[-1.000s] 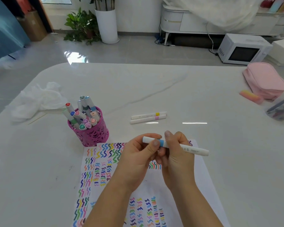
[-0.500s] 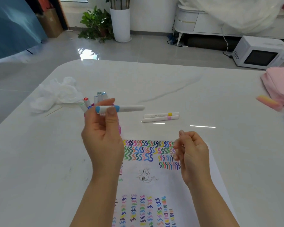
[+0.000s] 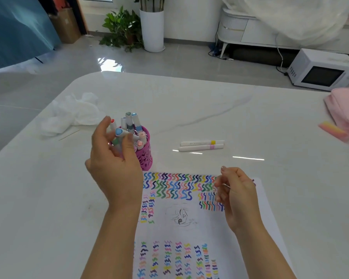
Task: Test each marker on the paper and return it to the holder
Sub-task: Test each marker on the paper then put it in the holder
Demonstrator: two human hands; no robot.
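Lowering a blue marker [image 3: 120, 132] into the holder [image 3: 144, 156], my left grip [image 3: 114, 164] clasps it; my right grip [image 3: 237, 195] hangs loosely curled, empty, over the paper [image 3: 248, 238].

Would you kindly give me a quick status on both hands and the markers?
Left hand at the pink holder, blue-capped marker at its fingertips. Right hand empty, loosely curled over the paper. Two markers lie on the table, nothing blocking.

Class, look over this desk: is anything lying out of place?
Yes. Two markers lie flat on the table, right of the pink holder, while the other markers stand in it. A crumpled white tissue sits behind.
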